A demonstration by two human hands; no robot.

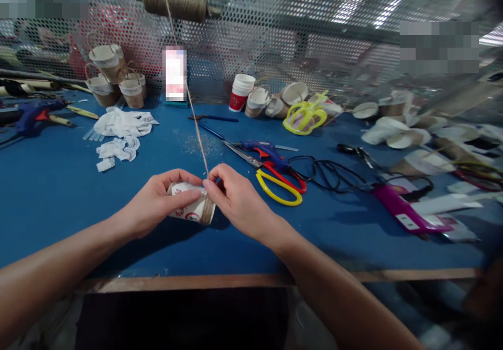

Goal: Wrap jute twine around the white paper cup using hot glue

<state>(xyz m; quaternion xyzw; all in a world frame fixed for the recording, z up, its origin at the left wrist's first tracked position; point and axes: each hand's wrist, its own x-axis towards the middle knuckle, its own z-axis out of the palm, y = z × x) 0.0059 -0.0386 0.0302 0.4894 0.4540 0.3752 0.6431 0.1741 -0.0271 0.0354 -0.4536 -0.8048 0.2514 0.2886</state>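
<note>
Between my hands a white paper cup (182, 211) with red print lies on its side above the blue table. Brown twine is wound around its right end in a band (207, 211). My left hand (163, 198) is wrapped round the cup, thumb on the near side. My right hand (228, 193) pinches the twine (199, 140) close to the cup, with thumb and forefinger together. From there the strand runs taut up to a twine spool (175, 4) hung on a rod at the perforated metal screen. The cup's far side is hidden by my fingers.
Scissors (279, 187) and a blue glue gun (263, 151) with a black cord lie right of my hands. Twine-wrapped cups (131, 93) stand back left, near white paper scraps (121, 124). Stacked paper cups (239, 93) and a yellow woven piece (302, 118) are behind.
</note>
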